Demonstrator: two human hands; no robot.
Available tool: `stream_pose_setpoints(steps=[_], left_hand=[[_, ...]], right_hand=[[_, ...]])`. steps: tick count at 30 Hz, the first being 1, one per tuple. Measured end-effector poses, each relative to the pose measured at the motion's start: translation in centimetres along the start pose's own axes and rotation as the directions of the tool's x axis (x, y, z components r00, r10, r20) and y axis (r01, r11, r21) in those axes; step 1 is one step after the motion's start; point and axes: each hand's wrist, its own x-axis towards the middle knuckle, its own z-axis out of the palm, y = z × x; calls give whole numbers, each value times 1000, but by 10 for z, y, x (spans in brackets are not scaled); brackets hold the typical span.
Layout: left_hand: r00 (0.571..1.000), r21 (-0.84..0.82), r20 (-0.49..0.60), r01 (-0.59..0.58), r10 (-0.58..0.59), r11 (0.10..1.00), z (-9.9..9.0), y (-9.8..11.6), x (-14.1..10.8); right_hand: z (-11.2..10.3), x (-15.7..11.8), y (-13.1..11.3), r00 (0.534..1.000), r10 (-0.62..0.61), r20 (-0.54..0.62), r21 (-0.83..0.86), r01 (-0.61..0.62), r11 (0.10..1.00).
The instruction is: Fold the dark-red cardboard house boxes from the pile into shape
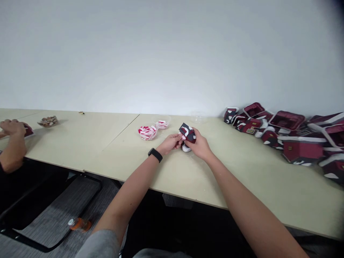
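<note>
Left hand [172, 142] pinched a red-and-white printed strip [182, 137] against the small maroon-and-black house-shaped piece [189, 133] right hand [200, 145] gripped above the pale table [177, 175], mid-piece by my read, total left unclear, clear plastic bowl [155, 125] of strips beyond.

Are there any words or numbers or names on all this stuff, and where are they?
No words or numbers I can read.
Red-and-white pieces in the bowl: red marks, too small to read.
Dark thing in the hands: white shapes, no clear letters.
Maroon thing in the pile: tiny yellow marks, too blurry to tell.
Bottle on the floor: too blurry to read any label.
Black wristband: nothing readable.
</note>
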Motion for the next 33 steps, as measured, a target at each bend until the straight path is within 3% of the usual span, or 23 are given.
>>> stream_pose_setpoints(steps=[5, 21, 26, 33], left_hand=[[999, -76, 6, -33, 34, 997, 0, 0, 2], [995, -66, -85, -59, 53, 996, 6, 5, 0], [999, -27, -47, -7, 5, 1000, 4, 0, 1], [998, -146, -7, -67, 67, 987, 1, 0, 3]], right_hand=[[0, 3, 1, 1000, 4, -22, 54, -3, 999], [3, 4, 0, 1000, 6, -9, 81, -5, 997], [3, 0, -2, 1000, -11, -23, 51, 12, 999], [3, 1, -2, 1000, -1, -22, 68, 3, 998]])
